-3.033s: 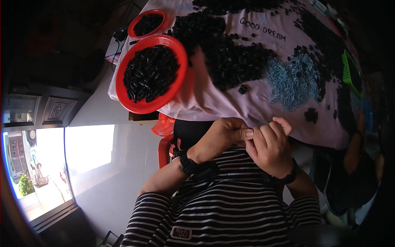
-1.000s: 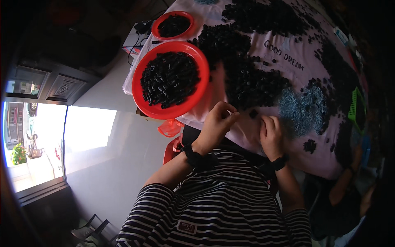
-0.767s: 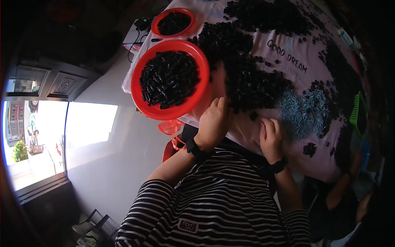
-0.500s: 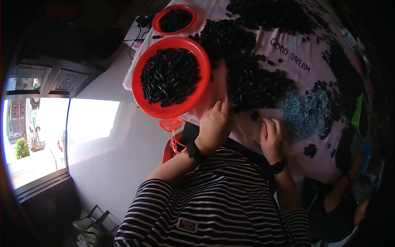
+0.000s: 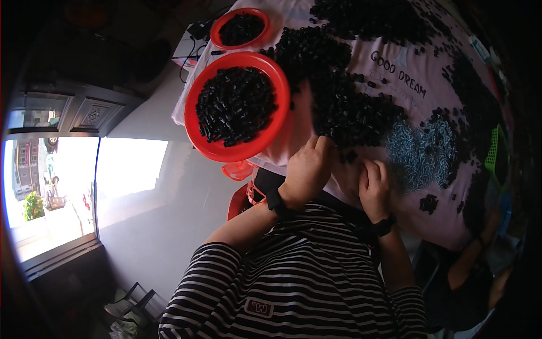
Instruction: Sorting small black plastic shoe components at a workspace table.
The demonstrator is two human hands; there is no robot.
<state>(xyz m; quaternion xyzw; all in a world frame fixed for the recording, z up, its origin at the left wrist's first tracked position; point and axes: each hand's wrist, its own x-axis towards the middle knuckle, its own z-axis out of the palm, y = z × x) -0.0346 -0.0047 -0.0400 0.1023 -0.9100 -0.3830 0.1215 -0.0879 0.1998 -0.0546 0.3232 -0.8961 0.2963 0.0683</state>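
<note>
My left hand (image 5: 309,169) is closed at the near edge of the cloth-covered table, fingers curled down beside the near end of a pile of small black plastic pieces (image 5: 355,116). Whatever it grips is hidden by the fingers. To its right, my right hand (image 5: 374,189) has its thumb and fingers drawn together; any small thing between them cannot be made out. One loose black piece (image 5: 351,156) lies between the two hands. Just beyond my right hand spreads a heap of small blue-grey screw-like parts (image 5: 415,161).
A large red basin (image 5: 195,121) full of black pieces stands at the table's left edge, a smaller red basin (image 5: 265,25) behind it. More black pieces cover the pink cloth (image 5: 389,73). A green basket (image 5: 492,152) and another person's arm (image 5: 468,265) are at right.
My left hand has moved slightly right, closer to my right hand, which has barely shifted. The whole view has also shifted a little.
</note>
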